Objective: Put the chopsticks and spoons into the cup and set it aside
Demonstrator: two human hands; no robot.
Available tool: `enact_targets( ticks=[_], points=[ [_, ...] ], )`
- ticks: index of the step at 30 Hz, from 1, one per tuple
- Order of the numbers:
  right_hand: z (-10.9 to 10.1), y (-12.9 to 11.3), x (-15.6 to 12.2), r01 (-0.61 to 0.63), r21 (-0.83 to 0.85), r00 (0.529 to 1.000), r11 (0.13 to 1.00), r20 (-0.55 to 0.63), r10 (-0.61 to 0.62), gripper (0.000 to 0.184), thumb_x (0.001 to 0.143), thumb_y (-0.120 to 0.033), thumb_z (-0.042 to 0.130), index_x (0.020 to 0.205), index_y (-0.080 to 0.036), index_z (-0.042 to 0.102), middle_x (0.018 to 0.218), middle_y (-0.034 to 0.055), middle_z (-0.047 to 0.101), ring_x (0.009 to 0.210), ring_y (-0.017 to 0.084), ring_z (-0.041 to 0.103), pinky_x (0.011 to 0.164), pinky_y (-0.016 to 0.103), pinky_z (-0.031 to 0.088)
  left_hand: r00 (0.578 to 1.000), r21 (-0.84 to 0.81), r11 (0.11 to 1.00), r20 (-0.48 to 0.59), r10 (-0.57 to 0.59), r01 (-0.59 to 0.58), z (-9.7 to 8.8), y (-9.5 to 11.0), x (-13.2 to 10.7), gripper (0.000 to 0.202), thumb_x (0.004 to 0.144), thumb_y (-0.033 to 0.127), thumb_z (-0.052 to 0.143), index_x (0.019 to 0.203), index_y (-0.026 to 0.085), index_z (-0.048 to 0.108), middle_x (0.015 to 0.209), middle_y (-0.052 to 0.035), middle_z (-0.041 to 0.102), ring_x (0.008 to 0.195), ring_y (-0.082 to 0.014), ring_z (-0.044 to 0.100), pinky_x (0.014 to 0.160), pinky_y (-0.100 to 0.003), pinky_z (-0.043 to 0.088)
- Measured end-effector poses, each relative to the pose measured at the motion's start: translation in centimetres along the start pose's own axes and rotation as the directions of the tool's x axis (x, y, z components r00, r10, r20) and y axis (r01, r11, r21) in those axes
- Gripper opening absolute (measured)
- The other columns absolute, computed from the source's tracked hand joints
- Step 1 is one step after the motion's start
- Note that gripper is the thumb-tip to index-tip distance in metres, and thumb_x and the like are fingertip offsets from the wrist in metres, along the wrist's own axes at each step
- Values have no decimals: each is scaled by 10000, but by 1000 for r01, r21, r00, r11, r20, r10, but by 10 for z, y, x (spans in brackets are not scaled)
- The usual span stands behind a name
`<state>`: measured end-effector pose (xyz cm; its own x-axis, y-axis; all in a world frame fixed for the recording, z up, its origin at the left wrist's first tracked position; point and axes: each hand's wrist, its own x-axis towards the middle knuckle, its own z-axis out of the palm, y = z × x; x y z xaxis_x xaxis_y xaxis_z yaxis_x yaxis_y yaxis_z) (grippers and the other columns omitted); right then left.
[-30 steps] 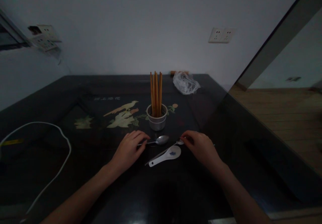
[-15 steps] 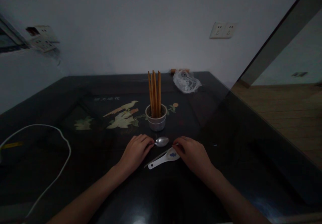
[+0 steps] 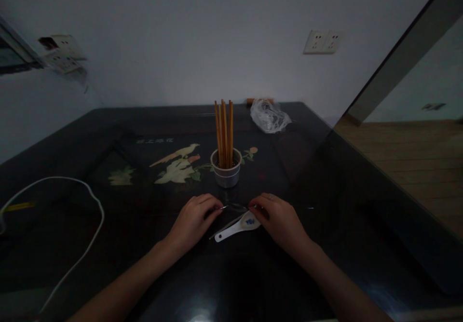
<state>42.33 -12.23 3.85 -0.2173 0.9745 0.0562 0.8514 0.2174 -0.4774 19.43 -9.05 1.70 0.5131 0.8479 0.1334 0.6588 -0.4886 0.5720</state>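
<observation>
My left hand (image 3: 199,216) is closed, thumb and fingers pinching the handle of a metal spoon (image 3: 237,207). The spoon's bowl points right and looks dark and thin. My right hand (image 3: 275,214) is also closed, its fingertips together beside the tip of that bowl; what they grip, if anything, is hidden. Below lies a white ceramic spoon (image 3: 231,230) with a blue mark, its bowl partly behind my right fingers. Along its far side runs a thin metal handle (image 3: 224,227), whose other end I cannot see.
A metal cup (image 3: 227,177) holding several wooden chopsticks (image 3: 224,134) stands just beyond my hands on the dark glossy table (image 3: 144,245). A clear plastic bag (image 3: 269,115) lies at the back right. At left, a white cable (image 3: 97,221) loops near a yellow strip (image 3: 20,207).
The metal spoon in my left hand has turned, so its bowl went from bright and broad to dark and narrow. Both hands stay nearly in place; the view has shifted slightly.
</observation>
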Motion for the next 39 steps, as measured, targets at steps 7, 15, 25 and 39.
enact_targets(
  ticks=[7,15,25,39],
  points=[
    [0,-3,-3,91,103,995,990,-60,-85,100,872,-166,585,871,-202,678,871,34,681,820,172,641,708,270,485,996,-230,972,-61,-67,51,-15,16,0,104,850,246,590,859,207,687,841,-22,701,793,-176,652,728,-296,508],
    [3,-3,-5,133,133,991,982,-43,-129,105,882,-153,579,867,-195,675,865,37,686,820,177,640,697,269,482,961,-375,919,-188,-205,122,-42,26,5,74,745,280,700,746,206,694,792,-4,728,760,-188,679,713,-300,537],
    [7,-3,-5,169,186,984,968,-96,-153,122,881,-152,565,882,-202,676,861,39,681,805,178,641,694,277,488,750,-458,882,-622,-226,-114,-100,50,67,187,695,331,751,768,187,657,777,-10,709,743,-167,674,695,-278,545],
    [-7,-10,16,189,356,975,915,-176,-133,133,872,-178,544,915,-201,668,819,25,673,734,146,636,668,256,495,895,-459,885,-423,-143,-75,-67,4,104,128,684,250,708,706,163,618,731,-20,696,727,-173,667,698,-289,533]
  ],
)
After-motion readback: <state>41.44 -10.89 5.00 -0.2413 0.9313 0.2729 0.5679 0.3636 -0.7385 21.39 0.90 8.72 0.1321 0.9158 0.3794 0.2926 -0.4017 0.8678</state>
